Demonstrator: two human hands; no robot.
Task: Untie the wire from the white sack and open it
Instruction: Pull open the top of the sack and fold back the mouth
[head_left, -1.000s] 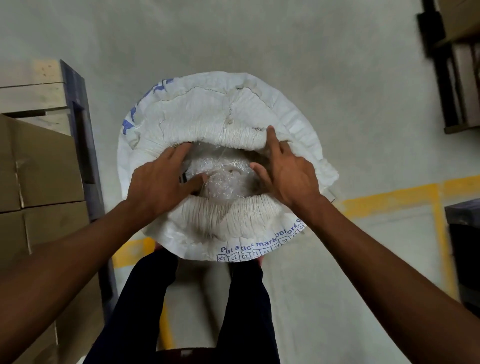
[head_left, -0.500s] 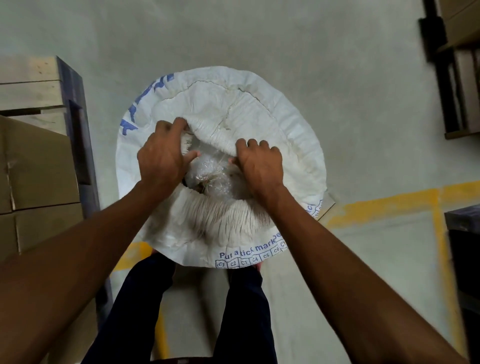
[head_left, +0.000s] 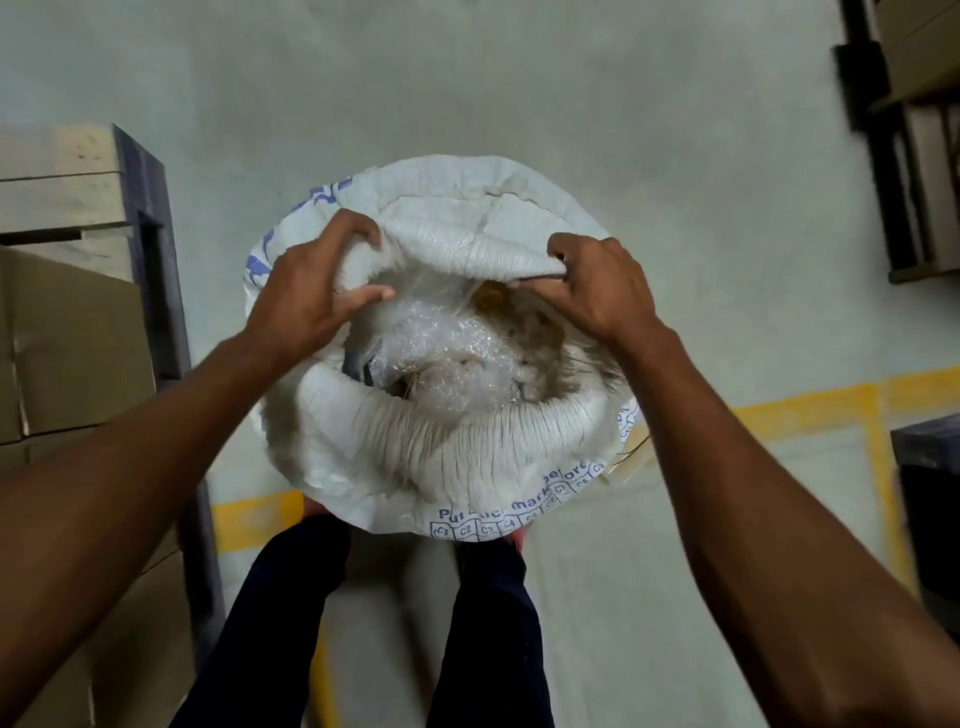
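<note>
A white woven sack with blue print stands upright on the floor in front of my legs. Its mouth is spread open, and a crumpled clear plastic liner shows inside. My left hand grips the far rim of the sack at the left, fingers curled over the edge. On the right, my right hand pinches the same far rim. A thin wire pokes out beside the sack's right side, near the floor.
Stacked cardboard boxes and a dark pallet frame stand close on the left. Dark shelving is at the upper right, a dark crate at the right edge. Yellow floor lines run under the sack.
Both hands moved from the middle of the sack's mouth out to the far rim and pulled apart. The mouth now gapes wider and more of the plastic liner shows.
</note>
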